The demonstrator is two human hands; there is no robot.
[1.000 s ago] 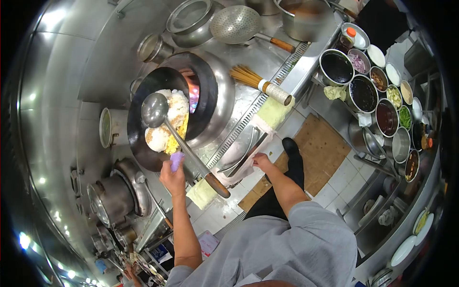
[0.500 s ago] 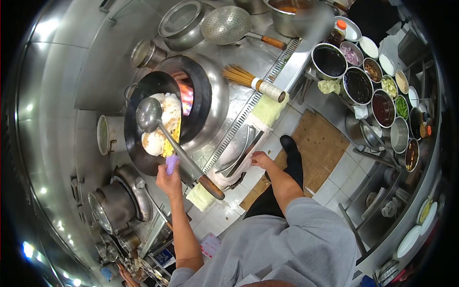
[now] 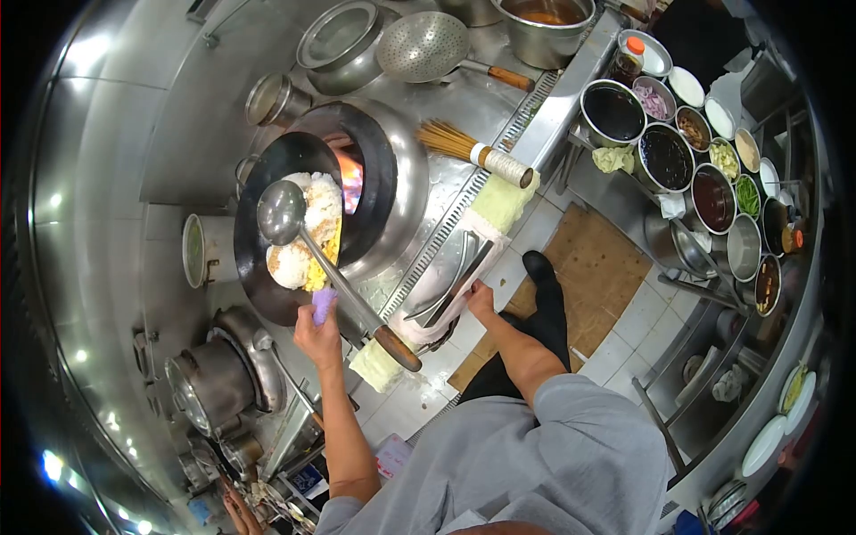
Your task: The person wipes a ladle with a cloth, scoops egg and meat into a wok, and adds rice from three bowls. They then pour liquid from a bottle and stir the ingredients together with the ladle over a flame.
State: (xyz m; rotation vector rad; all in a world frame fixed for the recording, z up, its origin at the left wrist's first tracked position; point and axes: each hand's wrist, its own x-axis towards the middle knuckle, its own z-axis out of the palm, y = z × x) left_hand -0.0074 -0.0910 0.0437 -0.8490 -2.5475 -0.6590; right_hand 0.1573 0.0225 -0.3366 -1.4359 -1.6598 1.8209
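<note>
My left hand (image 3: pixel 318 337) is closed round a purple cloth (image 3: pixel 324 305) at the near rim of a black wok (image 3: pixel 251 267). White rice (image 3: pixel 323 201) and yellow egg (image 3: pixel 317 277) lie in the wok, which tilts beside a lit burner (image 3: pixel 352 183). A steel ladle (image 3: pixel 282 212) rests over the rice, its wooden handle (image 3: pixel 396 348) reaching past the stove's front edge, untouched by either hand. At that edge my right hand (image 3: pixel 480 299) has its fingers bent in beside a pale cloth (image 3: pixel 459 259) and a dark bar; what they grip is hidden.
A bamboo brush (image 3: pixel 450 143) and a strainer (image 3: pixel 423 46) lie on the stove top. Bowls of sauces (image 3: pixel 667 159) and chopped ingredients stand at the right. A lidded pot (image 3: pixel 210 392) is at the lower left, where another person's hand (image 3: pixel 239 510) shows.
The blurred grey shape over the pot at the top has gone. My right hand has shifted slightly left and down along the stove edge. The wok and ladle look almost unchanged.
</note>
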